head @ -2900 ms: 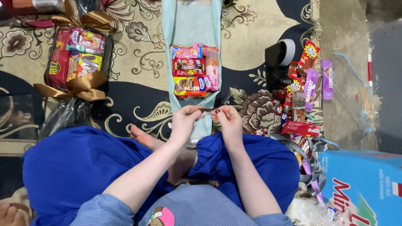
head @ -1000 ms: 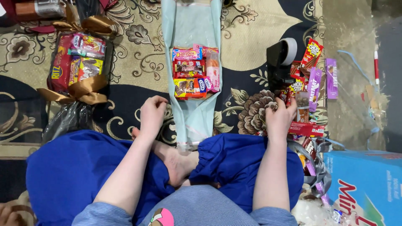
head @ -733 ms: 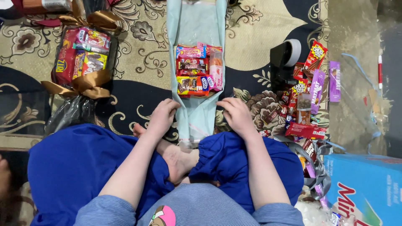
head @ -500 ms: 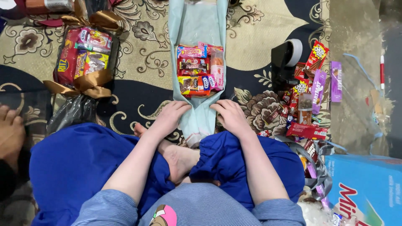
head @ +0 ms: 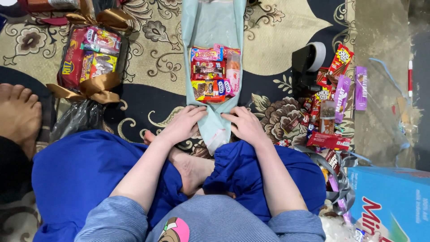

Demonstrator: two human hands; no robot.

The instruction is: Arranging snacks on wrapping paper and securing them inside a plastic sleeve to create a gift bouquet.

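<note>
Both hands are back at the near end of the pale teal wrapping sheet [head: 214, 27] now; a second ago they were spread apart, the right one out by the loose snacks. So the wrapping is in hand again. Left hand [head: 181, 126] and right hand [head: 244, 125] lie flat and open on the sheet's near corners, pressing, nothing pinched. The stacked snack packets [head: 214, 74] sit just beyond the fingertips. Right of the right grip: scattered candy bars [head: 333, 96] and a tape dispenser [head: 309, 60]. Far left, a finished bundle with a gold ribbon [head: 89, 58]. Someone else's foot [head: 18, 116] is at the left edge.
</note>
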